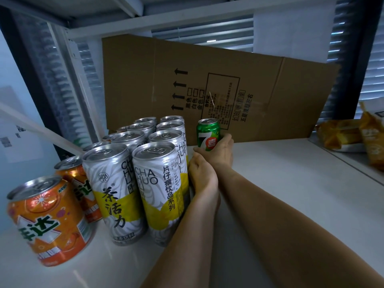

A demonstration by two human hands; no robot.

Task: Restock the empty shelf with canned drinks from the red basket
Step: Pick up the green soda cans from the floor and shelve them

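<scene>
A: Biggest first. What's at the back?

B: Flattened cardboard box (pixel 207 88), standing on edge against the rear of the white shelf (pixel 291 183), black arrows and print on it. Blinds behind.

A: Shelf itself?

B: White, flat. Cans on its left part, both forearms reaching in from bottom centre.

A: Cans?

B: Block of tall white-and-yellow cans (pixel 145 163), upright, two columns running front to back, touching each other. Left of them, orange cans (pixel 47 221), short; the nearest one looks tilted, likely lens distortion, can't tell. More orange cans behind it, partly hidden.

A: Task can?

B: Green can (pixel 208 134), upright on the shelf, just right of the tall block's rear end, close in front of the cardboard. A small gap shows between it and the tall cans.

A: Hands?

B: Right hand (pixel 220 151) wraps the green can's lower half, fingers curled round it from the right, thumb across the near side. Left hand (pixel 202 173) lies against the right side of the tall cans, just below the right hand; its fingers are hidden behind the hand, can't tell curled or straight.

A: Anything else?

B: Yellow snack packs (pixel 353 136) far right, on the neighbouring shelf section, well apart from the cans.
</scene>
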